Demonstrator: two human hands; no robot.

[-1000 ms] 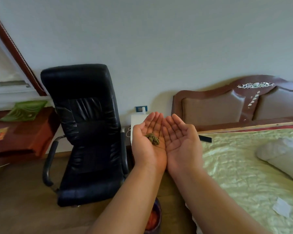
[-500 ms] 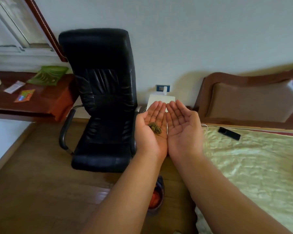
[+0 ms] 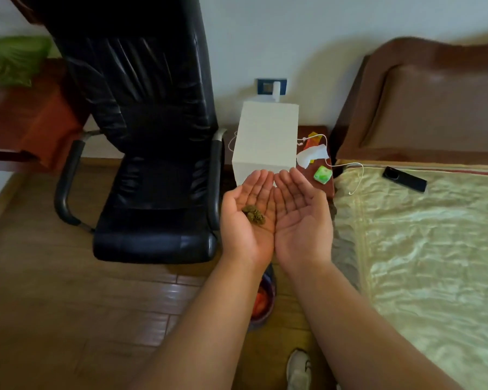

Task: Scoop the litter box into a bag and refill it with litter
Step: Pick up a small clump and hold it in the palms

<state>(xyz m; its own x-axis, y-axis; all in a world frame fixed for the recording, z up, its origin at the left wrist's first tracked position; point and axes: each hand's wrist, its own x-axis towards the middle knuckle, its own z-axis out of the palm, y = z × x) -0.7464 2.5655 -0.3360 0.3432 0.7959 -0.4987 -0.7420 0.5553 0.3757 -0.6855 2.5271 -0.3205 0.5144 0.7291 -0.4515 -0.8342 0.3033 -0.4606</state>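
The person holds both hands out palm up, side by side with their inner edges touching. The left hand [image 3: 247,218] lies spread, fingers straight and together, no grip closed on anything; a small brownish-green clump [image 3: 253,214] rests loose on its palm, toward the 3 o'clock side near the seam between the hands. The right hand [image 3: 302,218] is likewise spread flat and carries nothing. At 12 o'clock from the fingertips stands a white box [image 3: 266,137] on a dark nightstand [image 3: 313,130]. At 9 o'clock is a black office chair [image 3: 150,153] on the wooden floor [image 3: 54,299]. At 3 o'clock lies the bed [image 3: 423,249], with a black phone [image 3: 404,179] on its pale green cover.
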